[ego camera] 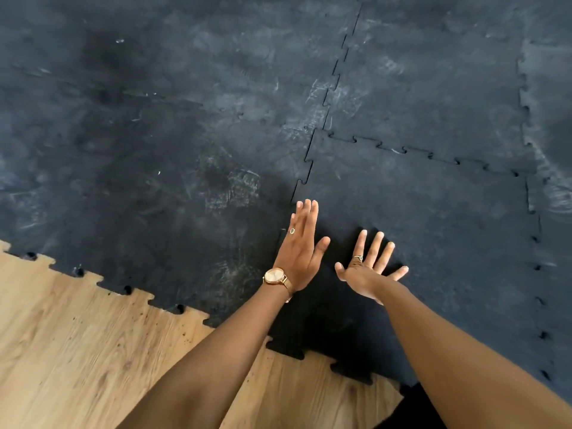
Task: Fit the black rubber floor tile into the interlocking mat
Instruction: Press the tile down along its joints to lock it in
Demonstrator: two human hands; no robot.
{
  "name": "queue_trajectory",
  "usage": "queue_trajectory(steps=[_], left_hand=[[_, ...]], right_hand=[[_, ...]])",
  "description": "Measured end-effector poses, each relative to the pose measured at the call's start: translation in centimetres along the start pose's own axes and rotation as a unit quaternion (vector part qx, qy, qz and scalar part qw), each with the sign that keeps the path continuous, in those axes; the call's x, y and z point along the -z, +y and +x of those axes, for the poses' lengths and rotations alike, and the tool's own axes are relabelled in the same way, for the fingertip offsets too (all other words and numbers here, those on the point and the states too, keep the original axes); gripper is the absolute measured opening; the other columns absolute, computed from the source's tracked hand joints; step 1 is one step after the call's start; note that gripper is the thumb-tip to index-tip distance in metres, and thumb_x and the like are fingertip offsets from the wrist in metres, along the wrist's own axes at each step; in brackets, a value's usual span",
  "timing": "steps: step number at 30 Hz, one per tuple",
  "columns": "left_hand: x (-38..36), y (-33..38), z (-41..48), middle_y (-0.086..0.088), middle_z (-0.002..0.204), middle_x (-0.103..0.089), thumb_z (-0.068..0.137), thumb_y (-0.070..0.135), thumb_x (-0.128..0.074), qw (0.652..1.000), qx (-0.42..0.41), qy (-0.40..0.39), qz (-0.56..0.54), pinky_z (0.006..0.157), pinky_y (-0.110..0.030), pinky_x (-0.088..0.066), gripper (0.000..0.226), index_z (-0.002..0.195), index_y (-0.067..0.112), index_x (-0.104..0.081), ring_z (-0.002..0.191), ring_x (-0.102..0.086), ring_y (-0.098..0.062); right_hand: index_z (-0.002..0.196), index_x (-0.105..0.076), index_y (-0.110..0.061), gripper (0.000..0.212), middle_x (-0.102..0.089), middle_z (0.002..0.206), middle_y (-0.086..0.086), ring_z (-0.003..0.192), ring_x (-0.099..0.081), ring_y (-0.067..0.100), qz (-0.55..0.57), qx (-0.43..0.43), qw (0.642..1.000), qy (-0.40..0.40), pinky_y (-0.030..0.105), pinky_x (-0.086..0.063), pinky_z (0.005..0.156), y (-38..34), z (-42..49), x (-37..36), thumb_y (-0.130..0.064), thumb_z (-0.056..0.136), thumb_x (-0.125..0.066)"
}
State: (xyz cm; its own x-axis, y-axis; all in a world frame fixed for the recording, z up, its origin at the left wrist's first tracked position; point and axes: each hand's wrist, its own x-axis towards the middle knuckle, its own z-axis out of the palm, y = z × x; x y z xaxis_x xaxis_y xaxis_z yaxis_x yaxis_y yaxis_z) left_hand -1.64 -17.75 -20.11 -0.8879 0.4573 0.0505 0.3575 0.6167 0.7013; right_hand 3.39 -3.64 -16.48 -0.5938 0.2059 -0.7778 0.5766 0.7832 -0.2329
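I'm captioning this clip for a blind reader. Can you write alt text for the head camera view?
Two bare hands, the left hand wearing a gold wristwatch and the right hand, reach open and flat over a black rubber floor tile at its seam with the scuffed black interlocking mat. Light wooden plank floor shows at the lower left beyond the mat's toothed edge.

A: Single head view, looking forward and down, close over both forearms onto the mat.
B: Wide angle, wood floor at lower left. No second view.
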Motion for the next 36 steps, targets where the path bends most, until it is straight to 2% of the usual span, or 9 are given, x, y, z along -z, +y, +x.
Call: queue_trajectory(steps=[3, 7, 14, 18, 21, 23, 25, 28, 36], left_hand=[[-0.9, 0.1, -3.8, -0.011, 0.164, -0.003, 0.102, 0.033, -0.034, 0.998, -0.008, 0.037, 0.042, 0.124, -0.037, 0.0, 0.065, 0.155, 0.01, -0.005, 0.151, 0.008, -0.021], [-2.4, -0.8, -6.1, -0.016, 0.163, -0.001, 0.099, 0.047, -0.028, 0.968, -0.027, -0.055, 0.242, 0.123, -0.047, -0.008, 0.07, 0.154, 0.014, 0.0, 0.15, 0.006, -0.028], [-1.9, -0.7, -6.0, -0.012, 0.164, -0.003, 0.098, 0.049, -0.031, 0.969, -0.029, -0.084, 0.23, 0.123, -0.046, -0.011, 0.073, 0.156, 0.015, 0.0, 0.152, 0.003, -0.024], [-0.7, -0.1, -6.0, 0.006, 0.163, 0.007, 0.098, 0.039, -0.041, 0.998, 0.008, -0.053, -0.015, 0.124, -0.041, -0.005, 0.076, 0.155, 0.018, 0.004, 0.151, 0.011, -0.012], [1.4, 0.2, -3.8, 0.013, 0.163, 0.005, 0.098, 0.047, -0.04, 0.971, 0.089, 0.068, -0.213, 0.122, -0.038, -0.005, 0.076, 0.155, 0.031, 0.008, 0.15, 0.008, -0.007], [2.4, 0.1, -1.7, 0.011, 0.164, -0.001, 0.1, 0.048, -0.034, 0.97, 0.057, 0.165, -0.169, 0.122, -0.039, -0.006, 0.069, 0.155, 0.029, 0.003, 0.152, 0.0, -0.014], [1.7, -0.6, -0.6, 0.002, 0.164, -0.005, 0.102, 0.04, -0.034, 0.98, 0.02, 0.2, 0.006, 0.123, -0.041, -0.003, 0.065, 0.155, 0.02, -0.002, 0.152, -0.003, -0.024], [-0.5, -2.5, -1.4, -0.021, 0.161, -0.013, 0.099, 0.039, -0.039, 0.951, 0.031, 0.108, 0.288, 0.121, -0.054, -0.006, 0.069, 0.154, 0.014, -0.007, 0.149, -0.009, -0.038], [0.1, -2.5, -1.4, -0.023, 0.159, -0.018, 0.099, 0.039, -0.034, 0.969, 0.035, 0.102, 0.221, 0.12, -0.057, -0.012, 0.065, 0.153, 0.006, -0.018, 0.149, -0.011, -0.037]], right_hand=[[0.142, 0.034, -0.03, 0.083, 0.046, 0.147, 0.003, 0.135, 0.042, 0.031, -0.005, 0.001, 1.0, 0.008, 0.068, 0.017, 0.104, 0.1, 0.3, -0.2, -0.054, 0.097, -0.032], [0.133, 0.04, -0.031, 0.085, 0.05, 0.144, 0.003, 0.133, 0.045, 0.031, -0.005, 0.008, 1.0, 0.014, 0.069, 0.019, 0.102, 0.4, 0.6, -0.3, -0.054, 0.097, -0.033], [0.14, 0.036, -0.03, 0.084, 0.048, 0.145, 0.003, 0.133, 0.043, 0.031, -0.004, 0.004, 1.0, -0.008, 0.069, 0.017, 0.104, 0.2, 0.1, 0.1, -0.054, 0.097, -0.032], [0.142, 0.034, -0.029, 0.082, 0.045, 0.148, 0.005, 0.135, 0.041, 0.031, -0.007, 0.009, 1.0, 0.007, 0.069, 0.016, 0.105, 0.2, -0.3, -0.1, -0.054, 0.098, -0.031], [0.143, 0.033, -0.03, 0.081, 0.045, 0.148, 0.004, 0.135, 0.042, 0.031, -0.004, 0.013, 1.0, 0.025, 0.068, 0.018, 0.104, 0.4, -0.1, -0.5, -0.052, 0.098, -0.031], [0.142, 0.034, -0.03, 0.083, 0.047, 0.147, 0.004, 0.134, 0.043, 0.03, 0.005, 0.016, 0.999, 0.034, 0.068, 0.02, 0.103, 0.3, 0.1, -0.8, -0.052, 0.097, -0.032], [0.141, 0.035, -0.03, 0.084, 0.048, 0.146, 0.003, 0.133, 0.045, 0.029, 0.006, 0.018, 0.999, 0.04, 0.068, 0.022, 0.101, 0.4, 0.3, -1.0, -0.052, 0.097, -0.033], [0.14, 0.036, -0.032, 0.085, 0.05, 0.144, 0.002, 0.131, 0.047, 0.028, 0.008, 0.018, 0.998, 0.052, 0.067, 0.024, 0.1, 0.7, 0.8, -1.4, -0.052, 0.097, -0.034], [0.143, 0.033, -0.032, 0.084, 0.046, 0.148, 0.002, 0.134, 0.043, 0.029, 0.002, 0.003, 0.999, 0.04, 0.068, 0.021, 0.102, 0.5, 0.6, -1.1, -0.055, 0.096, -0.034]])
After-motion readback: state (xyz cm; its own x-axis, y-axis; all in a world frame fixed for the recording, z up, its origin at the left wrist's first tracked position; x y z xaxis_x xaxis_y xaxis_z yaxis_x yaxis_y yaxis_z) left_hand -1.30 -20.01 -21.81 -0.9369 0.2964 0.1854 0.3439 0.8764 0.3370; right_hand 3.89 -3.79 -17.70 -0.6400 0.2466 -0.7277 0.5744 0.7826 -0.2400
